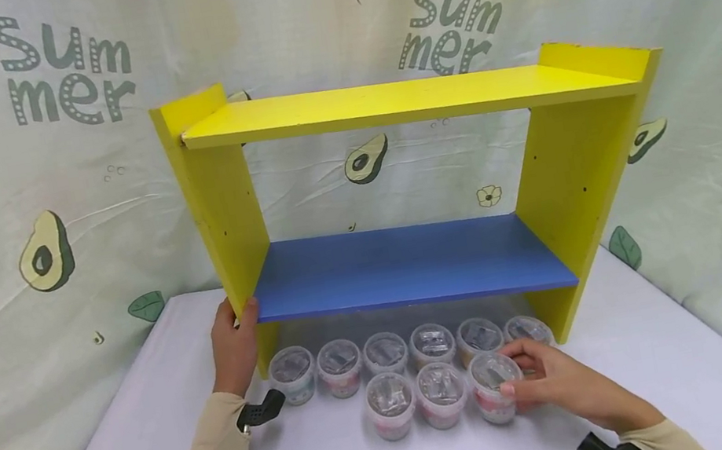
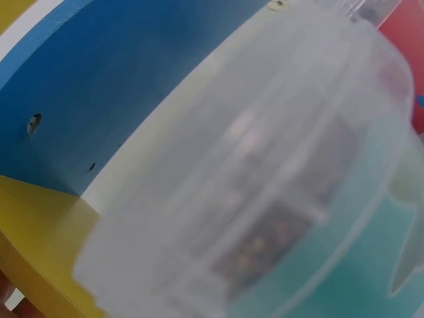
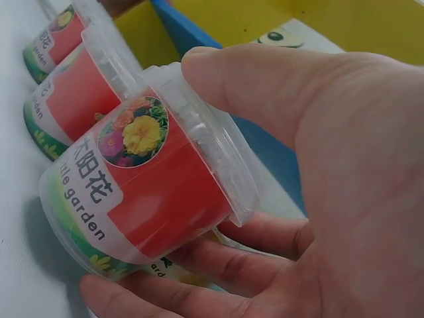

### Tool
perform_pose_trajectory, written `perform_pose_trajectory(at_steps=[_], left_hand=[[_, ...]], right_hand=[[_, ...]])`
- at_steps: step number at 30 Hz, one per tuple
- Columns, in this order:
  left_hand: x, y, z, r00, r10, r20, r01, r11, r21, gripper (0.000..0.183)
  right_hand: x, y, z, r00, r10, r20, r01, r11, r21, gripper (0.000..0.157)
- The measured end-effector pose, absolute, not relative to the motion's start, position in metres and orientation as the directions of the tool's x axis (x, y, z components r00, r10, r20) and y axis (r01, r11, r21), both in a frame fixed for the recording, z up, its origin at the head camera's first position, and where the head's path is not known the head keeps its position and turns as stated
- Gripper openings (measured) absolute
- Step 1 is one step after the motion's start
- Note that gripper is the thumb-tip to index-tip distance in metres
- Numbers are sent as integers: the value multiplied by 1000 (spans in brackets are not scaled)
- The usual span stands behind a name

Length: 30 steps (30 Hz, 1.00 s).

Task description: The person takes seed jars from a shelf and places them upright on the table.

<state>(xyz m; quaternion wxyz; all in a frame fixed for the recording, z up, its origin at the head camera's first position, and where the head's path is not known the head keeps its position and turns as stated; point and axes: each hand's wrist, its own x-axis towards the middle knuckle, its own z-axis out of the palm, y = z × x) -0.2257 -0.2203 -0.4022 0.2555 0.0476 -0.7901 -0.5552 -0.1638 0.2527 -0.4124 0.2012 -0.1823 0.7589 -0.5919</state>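
My right hand [image 1: 567, 385] holds a clear-lidded plastic planting cup [image 1: 495, 393] at the right end of the front row. In the right wrist view its label [image 3: 169, 205] is red, with flower pictures and the words "little garden"; the thumb lies at the lid's rim and the other fingers are around the far side. My left hand [image 1: 236, 349] grips the front edge of the shelf unit's yellow left side panel [image 1: 215, 209], near the blue shelf [image 1: 411, 264]. A cup with a teal label [image 2: 331, 265] fills much of the left wrist view, blurred.
Two more lidded cups, a left one [image 1: 392, 409] and a middle one [image 1: 443, 398], stand beside the held one. Behind them a row of several cups [image 1: 340, 372] lines the space under the blue shelf. A printed cloth [image 1: 75, 185] hangs behind the white table [image 1: 147, 404].
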Motion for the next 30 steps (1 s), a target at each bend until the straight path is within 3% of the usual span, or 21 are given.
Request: perform_pose_trajectory(at_steps=[9, 22, 30], left_hand=[[-226, -218, -399, -854, -362, 373, 233, 376, 897, 61], [-224, -218, -408, -792, -434, 430, 232, 436, 869, 52], [-222, -218, -410, -760, -445, 474, 256, 465, 847, 52]], right_hand=[[-166, 249, -413, -888, -452, -91, -48, 286, -957, 64], [-164, 255, -418, -839, -534, -105, -63, 286, -956, 60], [-166, 255, -420, -848, -523, -86, -94, 309, -946, 63]])
